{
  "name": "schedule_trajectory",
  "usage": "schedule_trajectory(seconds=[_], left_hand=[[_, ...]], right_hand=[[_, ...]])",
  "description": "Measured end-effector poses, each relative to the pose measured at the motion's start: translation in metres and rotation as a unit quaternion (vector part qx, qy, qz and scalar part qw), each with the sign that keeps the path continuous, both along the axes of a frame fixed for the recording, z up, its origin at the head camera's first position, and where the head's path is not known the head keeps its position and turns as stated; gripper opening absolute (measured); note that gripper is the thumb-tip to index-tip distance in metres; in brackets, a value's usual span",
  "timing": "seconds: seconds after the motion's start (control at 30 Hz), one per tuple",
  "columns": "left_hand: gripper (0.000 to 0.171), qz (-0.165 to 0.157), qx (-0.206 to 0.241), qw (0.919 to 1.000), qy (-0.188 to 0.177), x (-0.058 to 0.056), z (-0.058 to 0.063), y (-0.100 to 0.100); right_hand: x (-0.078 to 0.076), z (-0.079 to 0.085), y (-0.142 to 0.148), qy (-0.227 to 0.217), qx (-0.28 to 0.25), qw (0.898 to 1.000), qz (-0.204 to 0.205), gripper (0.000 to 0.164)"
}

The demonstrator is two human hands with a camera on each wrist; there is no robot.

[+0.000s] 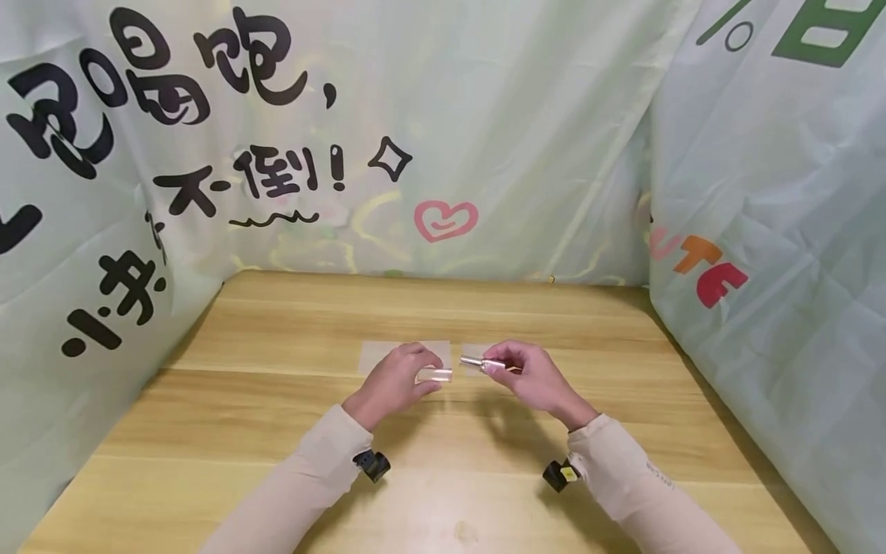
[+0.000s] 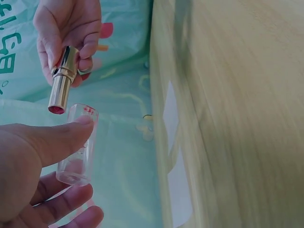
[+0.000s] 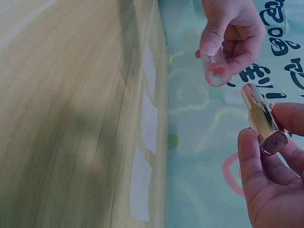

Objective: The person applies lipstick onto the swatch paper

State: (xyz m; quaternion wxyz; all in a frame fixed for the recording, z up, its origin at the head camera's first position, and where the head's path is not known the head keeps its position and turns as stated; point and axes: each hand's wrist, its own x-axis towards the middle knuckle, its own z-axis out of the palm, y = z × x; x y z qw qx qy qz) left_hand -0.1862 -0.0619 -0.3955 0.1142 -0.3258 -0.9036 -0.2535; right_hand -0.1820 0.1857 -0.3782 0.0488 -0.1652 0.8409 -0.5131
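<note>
My left hand pinches a clear lipstick cap between thumb and fingers. In the left wrist view the transparent cap has its thumb laid along the side. A gold lipstick tube is gripped in my right hand, its narrower end pointing left at the cap. Dark red shows at that end of the lipstick in the left wrist view. From the right wrist, the lipstick shows its base with small dark print. A short gap parts cap and lipstick, both held above the table.
White paper pieces lie flat on the wooden table beyond the hands. Light green cloth with lettering and a pink heart encloses the back and both sides. Each wrist wears a small black camera.
</note>
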Motion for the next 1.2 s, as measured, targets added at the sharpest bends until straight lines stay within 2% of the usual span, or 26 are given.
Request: schedule_trajectory(seconds=[0.2, 0.47, 0.73, 0.87, 1.2], left_hand=[[0.022, -0.005, -0.016, 0.9998, -0.013, 0.0, -0.004, -0.001], [0.022, -0.025, -0.036, 0.9984, -0.035, -0.004, 0.002, 0.001], [0.019, -0.037, -0.06, 0.9959, -0.056, 0.001, -0.008, -0.001], [0.018, -0.031, -0.071, 0.995, -0.063, 0.002, -0.01, -0.001], [0.016, -0.017, -0.115, 0.9871, -0.11, 0.005, -0.012, 0.0]], right_hand=[[-0.002, 0.0, 0.0, -0.003, 0.0, 1.0, 0.0, 0.014], [-0.008, 0.005, 0.001, 0.01, -0.008, 1.0, -0.005, 0.016], [-0.006, 0.0, 0.001, -0.006, -0.008, 1.0, 0.001, 0.014], [-0.007, 0.001, 0.001, -0.001, -0.01, 1.0, -0.004, 0.016], [-0.006, 0.0, -0.001, -0.002, -0.008, 1.0, -0.003, 0.016]])
